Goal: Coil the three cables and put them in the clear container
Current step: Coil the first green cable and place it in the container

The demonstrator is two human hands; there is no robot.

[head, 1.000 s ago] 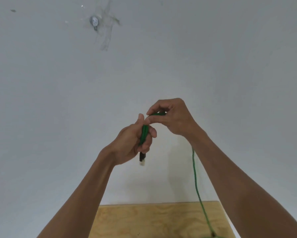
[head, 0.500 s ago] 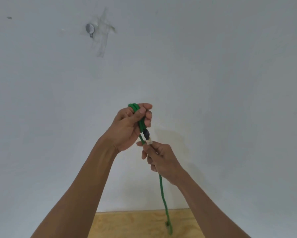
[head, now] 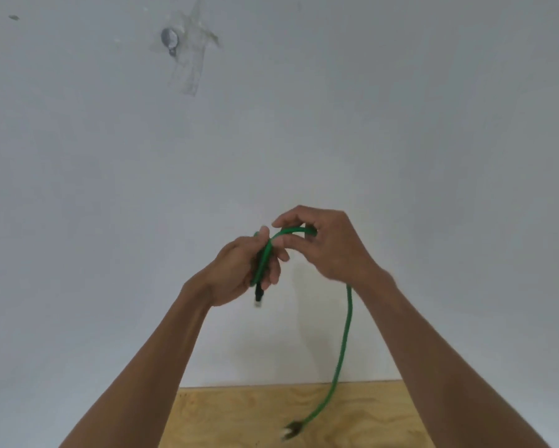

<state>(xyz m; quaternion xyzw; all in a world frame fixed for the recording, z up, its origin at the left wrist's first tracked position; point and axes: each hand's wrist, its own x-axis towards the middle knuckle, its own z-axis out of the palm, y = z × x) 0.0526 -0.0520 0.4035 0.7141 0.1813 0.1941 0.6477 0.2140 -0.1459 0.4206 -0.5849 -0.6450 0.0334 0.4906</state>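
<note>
A green cable (head: 345, 337) is held up in front of a pale wall. My left hand (head: 239, 273) grips a small bundle of its loops, and one plug end hangs just below that fist. My right hand (head: 326, 244) pinches the cable where it arches over to the left hand. The rest of the cable hangs down from under my right wrist, and its far plug (head: 291, 430) dangles just over the wooden table top (head: 232, 418). The other cables and the clear container are out of view.
A plain pale wall (head: 401, 124) fills most of the view. A small metal fitting under clear tape (head: 169, 40) sits on it at the upper left. Only the back strip of the table shows, at the bottom.
My right hand has risen from below the left hand to beside it, bringing another arc of cable over. The free tail is shorter, and its plug end now shows above the table.
</note>
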